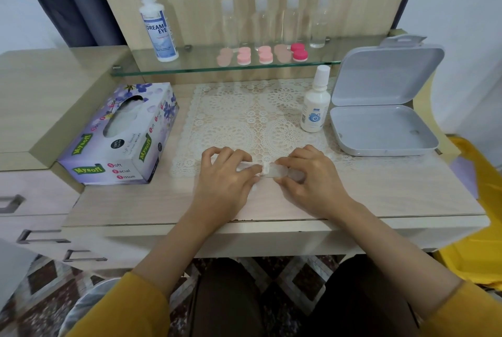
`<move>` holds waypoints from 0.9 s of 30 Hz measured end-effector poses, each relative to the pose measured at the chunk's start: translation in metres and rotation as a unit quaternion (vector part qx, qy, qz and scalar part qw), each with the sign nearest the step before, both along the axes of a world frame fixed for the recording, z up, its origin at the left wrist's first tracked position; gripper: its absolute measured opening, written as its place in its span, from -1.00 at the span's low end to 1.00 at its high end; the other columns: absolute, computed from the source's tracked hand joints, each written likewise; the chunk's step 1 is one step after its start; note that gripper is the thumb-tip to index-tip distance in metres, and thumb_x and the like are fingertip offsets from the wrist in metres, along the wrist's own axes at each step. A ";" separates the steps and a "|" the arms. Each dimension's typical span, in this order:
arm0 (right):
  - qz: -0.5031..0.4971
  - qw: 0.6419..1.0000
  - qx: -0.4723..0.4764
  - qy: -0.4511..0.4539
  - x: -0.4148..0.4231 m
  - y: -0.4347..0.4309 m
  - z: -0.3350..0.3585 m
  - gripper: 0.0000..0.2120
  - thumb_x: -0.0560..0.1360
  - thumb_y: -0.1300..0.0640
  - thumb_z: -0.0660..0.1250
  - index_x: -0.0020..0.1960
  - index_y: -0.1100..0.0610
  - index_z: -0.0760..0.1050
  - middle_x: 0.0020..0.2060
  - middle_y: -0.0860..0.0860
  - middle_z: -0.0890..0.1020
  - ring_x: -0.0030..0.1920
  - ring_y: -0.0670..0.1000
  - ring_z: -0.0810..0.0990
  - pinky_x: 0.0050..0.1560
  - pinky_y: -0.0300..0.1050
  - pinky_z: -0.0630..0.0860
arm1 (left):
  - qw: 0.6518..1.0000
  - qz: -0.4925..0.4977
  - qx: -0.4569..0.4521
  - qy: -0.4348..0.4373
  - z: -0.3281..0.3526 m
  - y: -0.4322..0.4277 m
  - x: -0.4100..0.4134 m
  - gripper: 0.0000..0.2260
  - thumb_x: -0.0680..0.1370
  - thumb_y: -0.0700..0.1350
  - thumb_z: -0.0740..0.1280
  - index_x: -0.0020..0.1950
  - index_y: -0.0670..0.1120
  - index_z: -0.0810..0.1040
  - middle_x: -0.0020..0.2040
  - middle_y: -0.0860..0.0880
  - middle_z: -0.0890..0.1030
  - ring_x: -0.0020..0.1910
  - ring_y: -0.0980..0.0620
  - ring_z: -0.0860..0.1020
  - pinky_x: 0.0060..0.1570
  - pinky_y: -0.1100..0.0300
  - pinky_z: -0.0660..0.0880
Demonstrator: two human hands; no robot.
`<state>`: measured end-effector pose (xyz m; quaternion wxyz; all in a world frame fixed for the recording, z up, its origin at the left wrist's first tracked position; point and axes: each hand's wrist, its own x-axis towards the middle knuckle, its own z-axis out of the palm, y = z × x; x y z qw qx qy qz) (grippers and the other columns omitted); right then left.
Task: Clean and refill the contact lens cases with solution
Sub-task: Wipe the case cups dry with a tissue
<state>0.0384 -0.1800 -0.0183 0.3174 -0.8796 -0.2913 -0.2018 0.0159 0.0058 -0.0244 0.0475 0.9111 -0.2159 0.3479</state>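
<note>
My left hand (226, 173) pinches a small white tissue (251, 167) and presses it against a clear plastic piece (279, 171) that my right hand (312, 173) grips at the lace mat's front edge. A small white solution bottle (315, 103) stands upright at the mat's right. Several pink contact lens cases (264, 54) lie in a row on the glass shelf (163, 69), one of them dark pink (298, 51). A large Dream Eye solution bottle (159, 24) stands at the shelf's left end.
A purple tissue box (122, 135) sits left of the lace mat (244, 119). An open grey plastic case (380, 108) lies at the right. Several clear bottles (274, 19) stand at the back of the shelf. Drawers are at the left, yellow cloth at the right.
</note>
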 end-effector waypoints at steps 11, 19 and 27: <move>-0.002 1.000 -0.001 -0.013 -0.001 0.001 0.000 -0.83 0.28 0.18 0.39 -0.13 0.13 0.64 -0.34 -0.02 0.58 -0.31 0.08 0.44 -0.29 -0.09 0.42 | 1.000 -0.004 -0.024 0.015 0.002 -0.002 0.000 -0.82 0.42 -0.08 0.23 -0.21 0.01 0.63 -0.16 0.00 0.58 -0.12 0.07 0.38 0.07 0.04 0.19; 0.000 1.000 0.000 -0.018 -0.002 0.000 0.001 -0.85 0.31 0.16 0.40 -0.13 0.13 0.64 -0.33 -0.02 0.58 -0.30 0.06 0.44 -0.30 -0.13 0.37 | 0.999 -0.036 -0.026 0.030 0.000 0.003 0.002 -0.85 0.43 -0.06 0.29 -0.15 0.04 0.66 -0.14 0.00 0.58 -0.10 0.05 0.37 0.04 0.07 0.21; -0.010 1.000 0.000 -0.013 -0.002 0.001 0.000 -0.84 0.29 0.15 0.40 -0.13 0.12 0.64 -0.34 -0.04 0.59 -0.30 0.04 0.43 -0.31 -0.10 0.42 | 0.996 -0.049 -0.051 0.062 0.003 -0.001 0.000 -0.81 0.41 -0.11 0.23 -0.19 -0.07 0.64 -0.20 -0.07 0.55 -0.15 0.05 0.35 -0.09 0.15 0.23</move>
